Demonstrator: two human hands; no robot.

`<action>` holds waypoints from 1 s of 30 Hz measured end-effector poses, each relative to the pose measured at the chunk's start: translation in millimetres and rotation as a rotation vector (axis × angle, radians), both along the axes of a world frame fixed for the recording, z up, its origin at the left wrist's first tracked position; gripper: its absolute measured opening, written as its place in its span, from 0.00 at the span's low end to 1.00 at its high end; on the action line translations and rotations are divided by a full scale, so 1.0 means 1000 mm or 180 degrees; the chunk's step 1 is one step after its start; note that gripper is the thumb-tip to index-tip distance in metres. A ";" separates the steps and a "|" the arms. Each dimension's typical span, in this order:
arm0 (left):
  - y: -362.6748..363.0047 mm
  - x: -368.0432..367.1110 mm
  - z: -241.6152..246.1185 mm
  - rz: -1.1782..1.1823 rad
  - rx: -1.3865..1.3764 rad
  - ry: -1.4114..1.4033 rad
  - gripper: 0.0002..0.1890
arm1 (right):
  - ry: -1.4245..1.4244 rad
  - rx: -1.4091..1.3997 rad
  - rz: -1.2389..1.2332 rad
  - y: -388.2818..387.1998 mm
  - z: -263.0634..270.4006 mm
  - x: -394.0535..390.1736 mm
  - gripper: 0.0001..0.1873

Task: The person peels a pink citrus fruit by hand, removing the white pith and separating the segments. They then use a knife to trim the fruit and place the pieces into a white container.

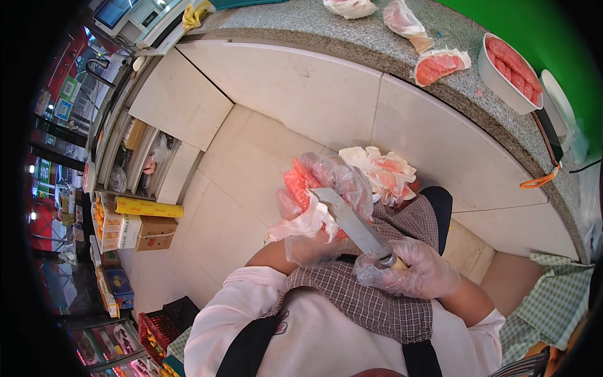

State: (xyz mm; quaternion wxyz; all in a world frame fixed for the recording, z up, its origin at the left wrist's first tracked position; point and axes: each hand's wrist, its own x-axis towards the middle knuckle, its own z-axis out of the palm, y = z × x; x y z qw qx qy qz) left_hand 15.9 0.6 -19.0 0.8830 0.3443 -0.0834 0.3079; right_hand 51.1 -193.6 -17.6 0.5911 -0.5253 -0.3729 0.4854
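Note:
Both my hands wear clear plastic gloves. My right hand [407,271] grips the handle of a wide-bladed knife [351,224], its blade slanting up and left against a piece of pink pomelo. My left hand [330,188] is closed around this pomelo piece [299,184], whose white pith [301,225] hangs loose below the pink flesh. Part of the left hand is hidden by the fruit and blade. Just beyond it lies a heap of pith and peel [379,172] with pink bits; what it rests on is hidden.
On the speckled stone counter [301,23] are pomelo pieces in pith [440,66], a white tub of peeled pink segments [513,70] and a white lid [558,101]. An orange loop [539,181] hangs at the counter's edge. Shelves [141,160] and boxes [155,233] stand at the left.

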 end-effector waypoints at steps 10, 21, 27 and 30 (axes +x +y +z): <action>0.012 0.001 -0.002 -0.0151 -0.0063 -0.0034 0.24 | -0.1574 -0.0781 -0.0465 -0.003 0.024 -0.003 0.18; 0.017 0.003 -0.005 -0.0324 0.0034 -0.0105 0.24 | -0.1179 -0.1039 -0.0122 -0.009 0.029 0.004 0.17; 0.014 0.004 -0.006 -0.0265 0.0011 -0.0064 0.25 | -0.0548 -0.0574 0.0035 -0.005 0.013 0.004 0.16; 0.012 0.004 -0.005 -0.0252 -0.0007 -0.0038 0.25 | -0.0338 -0.0361 0.0010 -0.004 0.004 0.004 0.14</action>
